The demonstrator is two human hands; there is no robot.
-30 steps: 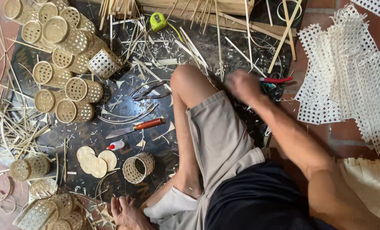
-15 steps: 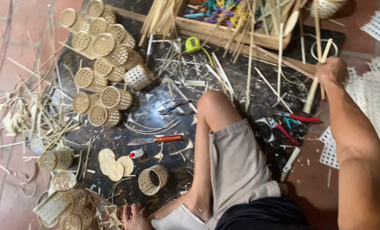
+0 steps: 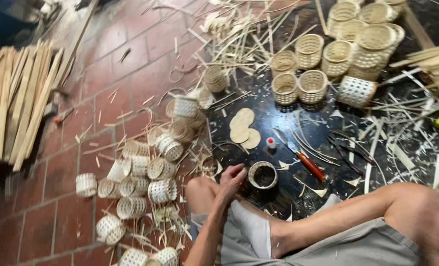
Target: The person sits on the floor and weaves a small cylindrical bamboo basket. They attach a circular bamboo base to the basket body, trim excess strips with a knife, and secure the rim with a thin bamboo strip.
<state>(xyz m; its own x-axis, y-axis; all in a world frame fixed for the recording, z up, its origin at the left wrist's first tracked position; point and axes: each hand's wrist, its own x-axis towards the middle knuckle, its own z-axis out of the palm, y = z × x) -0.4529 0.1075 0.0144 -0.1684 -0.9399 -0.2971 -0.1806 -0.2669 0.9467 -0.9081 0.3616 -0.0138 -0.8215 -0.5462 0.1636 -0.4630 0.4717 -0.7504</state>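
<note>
Left hand (image 3: pixel 231 180) sits low by the bent knee, fingers (image 3: pixel 239 171) curled narrow, holding nothing I can make out; just to its right, almost touching, stands the small round woven bamboo basket (image 3: pixel 263 175), mouth up, on the dark floor mat (image 3: pixel 278 123); right hand out of view; beyond lies the red-handled knife (image 3: pixel 300 155), angled away.

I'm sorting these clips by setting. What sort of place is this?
Most likely a floor-level basket-weaving workshop. Small woven baskets are piled on the brick floor, bamboo strips lie bundled, and the left hand reaches toward a small basket beside a knife.
</note>
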